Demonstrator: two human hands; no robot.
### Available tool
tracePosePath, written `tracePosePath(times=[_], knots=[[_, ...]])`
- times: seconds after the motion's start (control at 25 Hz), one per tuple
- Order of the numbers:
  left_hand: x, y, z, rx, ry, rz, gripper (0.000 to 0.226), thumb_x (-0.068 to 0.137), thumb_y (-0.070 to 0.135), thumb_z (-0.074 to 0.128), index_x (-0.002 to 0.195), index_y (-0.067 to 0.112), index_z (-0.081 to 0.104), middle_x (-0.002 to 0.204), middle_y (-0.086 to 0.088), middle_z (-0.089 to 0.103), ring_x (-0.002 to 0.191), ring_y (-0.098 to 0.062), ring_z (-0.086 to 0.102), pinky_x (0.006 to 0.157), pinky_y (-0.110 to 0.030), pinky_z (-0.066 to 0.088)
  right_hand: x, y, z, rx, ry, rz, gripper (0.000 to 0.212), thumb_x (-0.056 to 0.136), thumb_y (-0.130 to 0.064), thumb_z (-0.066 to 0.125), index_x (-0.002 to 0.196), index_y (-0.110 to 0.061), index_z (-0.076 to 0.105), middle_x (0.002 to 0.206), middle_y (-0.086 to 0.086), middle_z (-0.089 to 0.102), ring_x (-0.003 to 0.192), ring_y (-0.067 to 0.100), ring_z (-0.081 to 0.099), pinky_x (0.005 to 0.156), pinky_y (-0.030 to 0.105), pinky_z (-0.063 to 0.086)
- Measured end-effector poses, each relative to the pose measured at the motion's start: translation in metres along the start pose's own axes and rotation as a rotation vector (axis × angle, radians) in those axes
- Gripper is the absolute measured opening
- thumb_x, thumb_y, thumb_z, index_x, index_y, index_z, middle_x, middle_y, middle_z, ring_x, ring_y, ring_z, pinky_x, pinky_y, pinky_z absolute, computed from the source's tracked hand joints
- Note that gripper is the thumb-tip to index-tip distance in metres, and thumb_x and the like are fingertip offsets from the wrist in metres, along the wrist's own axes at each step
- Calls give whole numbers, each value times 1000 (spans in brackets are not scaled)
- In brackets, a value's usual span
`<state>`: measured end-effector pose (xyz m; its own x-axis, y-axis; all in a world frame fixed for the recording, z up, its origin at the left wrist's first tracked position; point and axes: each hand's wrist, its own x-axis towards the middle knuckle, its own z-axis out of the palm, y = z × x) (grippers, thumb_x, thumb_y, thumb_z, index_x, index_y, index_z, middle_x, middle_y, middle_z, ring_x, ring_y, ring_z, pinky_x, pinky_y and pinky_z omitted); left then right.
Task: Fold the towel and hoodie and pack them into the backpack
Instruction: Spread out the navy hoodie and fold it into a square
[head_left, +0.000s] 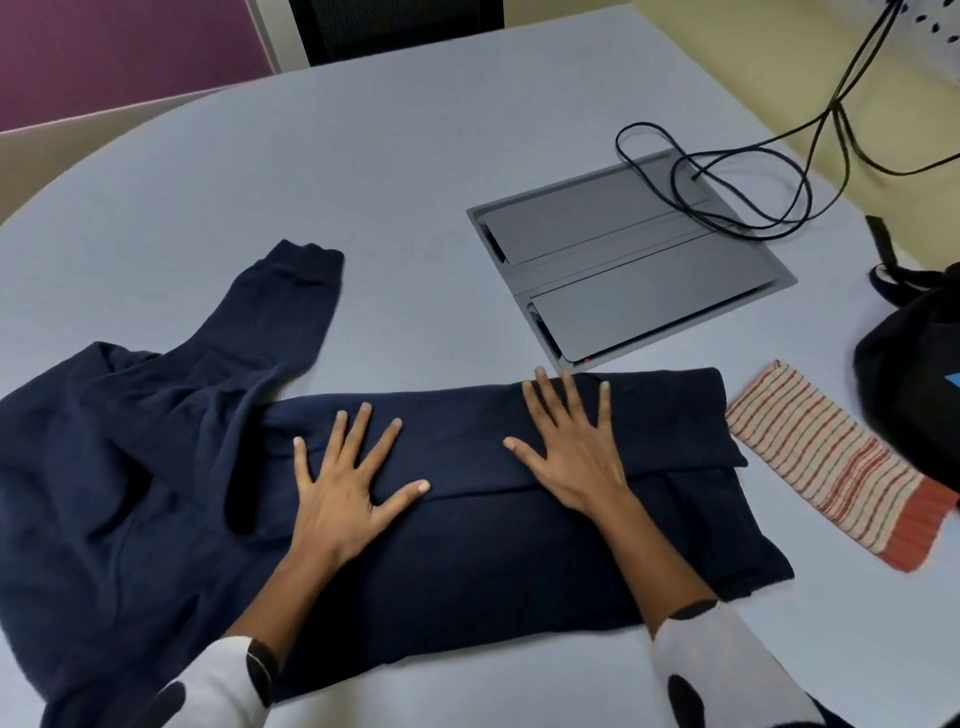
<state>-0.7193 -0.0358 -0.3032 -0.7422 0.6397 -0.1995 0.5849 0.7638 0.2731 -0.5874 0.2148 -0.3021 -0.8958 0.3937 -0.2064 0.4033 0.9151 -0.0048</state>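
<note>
Head view shows left hand (345, 486) and right hand (571, 452), fingers spread wide, pressing the hoodie (467, 545); smooth outward for a neat fold.

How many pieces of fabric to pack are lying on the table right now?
2. The navy hoodie lies in front, under both flat hands; the folded striped towel lies to its right, beside the black backpack. None seems hidden.

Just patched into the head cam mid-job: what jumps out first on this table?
The navy hoodie fills the near side of the table, partly folded, with the left hand and right hand pressed flat on it and one sleeve still sprawled out left. A folded striped towel lies to its right, beside the black backpack at the right edge.
</note>
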Motion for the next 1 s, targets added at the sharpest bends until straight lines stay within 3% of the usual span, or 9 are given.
tracePosePath(times=[0.2,0.4,0.48,0.6,0.68,0.76,0.84,0.92,1.0], knots=[[3,3,-1,26,-22,-64,97,66,92,17,148,44,-1,157,19,-14,143,-5,-20,112,-50,-18,0,83,-2,-81,-4,320,81,85,-74,-5,150,-27,-13,158,-2,-21,144,24,-24,108,63,-18],[1,4,-5,21,-50,-50,95,69,90,10,149,42,-7,156,17,-20,142,-7,-24,111,-51,-21,7,86,-4,14,-131,318,83,77,-79,-12,145,-33,-24,154,-6,-32,141,24,-31,107,62,-18],[-3,2,-5,35,-69,-27,93,72,87,4,150,38,-6,157,14,-18,142,-9,-24,112,-54,-18,8,88,-10,50,-197,329,84,79,-81,-5,146,-33,-22,154,-7,-31,140,25,-32,107,62,-17],[-25,-12,-10,83,-23,-159,91,74,81,-6,150,31,-2,158,9,-12,147,-19,-11,110,-62,9,15,79,-21,115,-272,407,86,84,-75,10,151,-27,-11,158,1,-22,142,30,-28,108,62,-16],[-45,-23,-18,10,-37,-269,93,78,77,-6,151,24,16,160,-4,7,146,-26,16,103,-54,36,24,54,-28,183,-110,443,84,89,-68,25,153,-15,12,160,15,-1,145,37,-14,112,58,-10],[-69,-32,-22,-24,-49,-197,89,89,70,1,136,13,50,144,-16,44,126,-31,52,90,-44,51,35,6,-37,376,193,364,68,94,-53,42,142,-5,39,151,22,31,143,38,15,117,52,11],[-85,-44,-28,-33,37,-101,80,93,65,10,121,13,63,128,-11,60,105,-26,66,79,-37,56,48,-63,-51,750,316,343,48,95,-42,51,122,-3,60,125,17,58,117,29,51,103,40,38],[-90,-53,-44,-129,159,-56,66,94,61,23,117,16,64,126,-1,59,89,-18,68,66,-32,58,63,-132,-64,1223,156,461,40,95,-37,56,101,0,68,91,11,69,81,20,64,81,34,54],[-89,-67,-59,-193,263,-68,52,92,52,34,117,17,62,125,5,54,80,-12,67,59,-30,56,81,-191,-69,1609,-106,595,42,93,-36,59,95,5,66,80,14,69,71,22,68,71,32,59]])
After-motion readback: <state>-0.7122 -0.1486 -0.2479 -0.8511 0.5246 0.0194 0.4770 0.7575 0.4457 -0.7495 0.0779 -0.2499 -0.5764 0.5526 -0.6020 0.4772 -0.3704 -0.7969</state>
